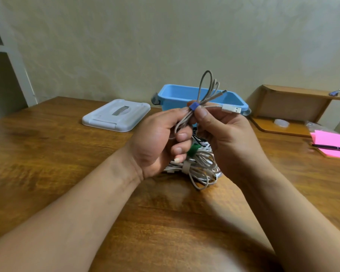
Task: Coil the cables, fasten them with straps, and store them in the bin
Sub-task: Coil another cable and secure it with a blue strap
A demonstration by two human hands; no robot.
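Centre frame: left hand (161,142) fingers curled round grey cable coil (206,91); right hand (224,134) thumb and fingers pinching blue strap (192,106).

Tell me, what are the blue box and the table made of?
The blue bin looks like plastic: smooth, evenly coloured, with a moulded rim. The table looks like wood, perhaps only veneer: brown grain streaks under a glossy sheen.

The wooden table (47,154) bears a white lid (116,115), a blue bin (175,95) and a cable pile (202,163).
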